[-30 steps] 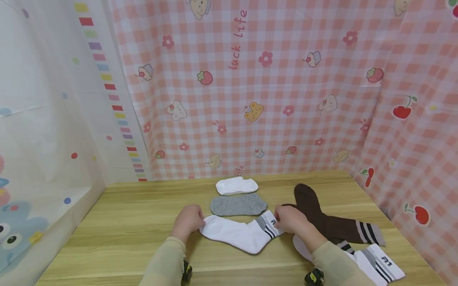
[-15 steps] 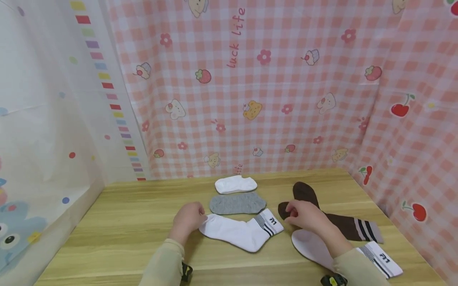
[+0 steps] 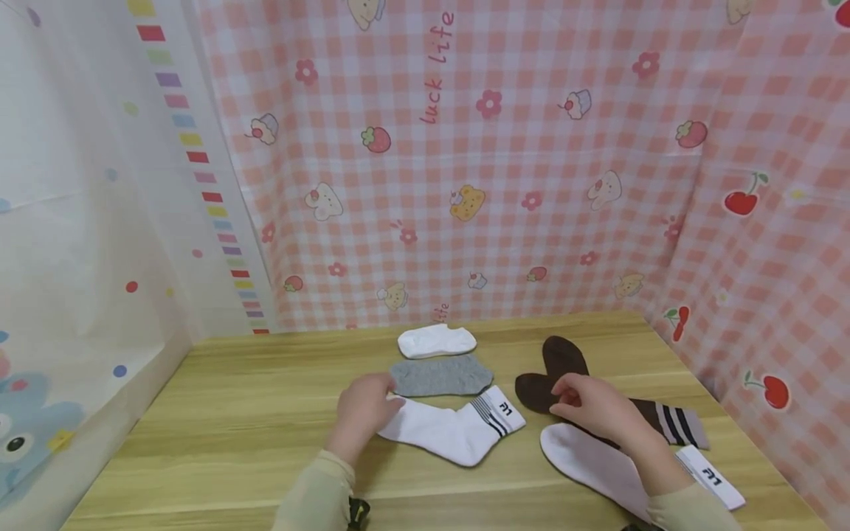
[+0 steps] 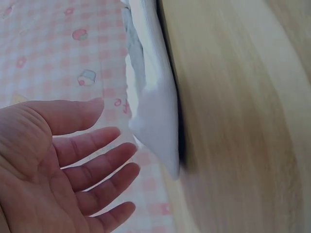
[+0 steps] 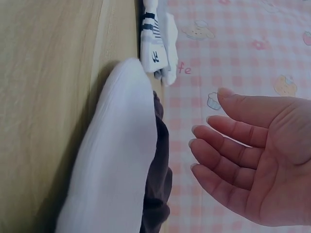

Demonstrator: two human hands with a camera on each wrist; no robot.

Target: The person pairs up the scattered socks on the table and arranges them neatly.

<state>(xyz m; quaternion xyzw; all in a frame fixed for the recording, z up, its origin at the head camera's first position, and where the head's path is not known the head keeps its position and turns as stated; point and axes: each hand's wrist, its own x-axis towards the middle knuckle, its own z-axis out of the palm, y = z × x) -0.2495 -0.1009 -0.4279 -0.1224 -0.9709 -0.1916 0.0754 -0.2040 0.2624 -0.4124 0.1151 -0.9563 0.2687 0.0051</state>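
Sock, white with a striped, lettered cuff (image 3: 451, 435), lies flat on the wood-grained worktop (image 3: 252, 420) and serves as landmark: its toe points to your left, its cuff to your right, and its heel is the part nearest you. Your left hand (image 3: 365, 413) is at the landmark's toe, overlapping it as seen from the head; the fingers are loosely bent and parted, holding nothing, and whether a fingertip touches the fabric cannot be told. Your right hand (image 3: 598, 409) is to the right of the landmark's cuff, above the dark brown socks (image 3: 534, 392); its fingers curve gently with the thumb apart, grip nothing, and stand clear of the fabric in the right wrist view. Directly beyond the landmark lies a grey sock (image 3: 441, 376), and beyond that a small white ankle sock (image 3: 437, 341). To the landmark's right, on your side of the brown pair, note a second long white sock (image 3: 587, 459), partly covered by your right forearm; farther right shows a white lettered cuff (image 3: 710, 478). Behind the landmark and everything else hangs a pink checked cloth (image 3: 372, 192).
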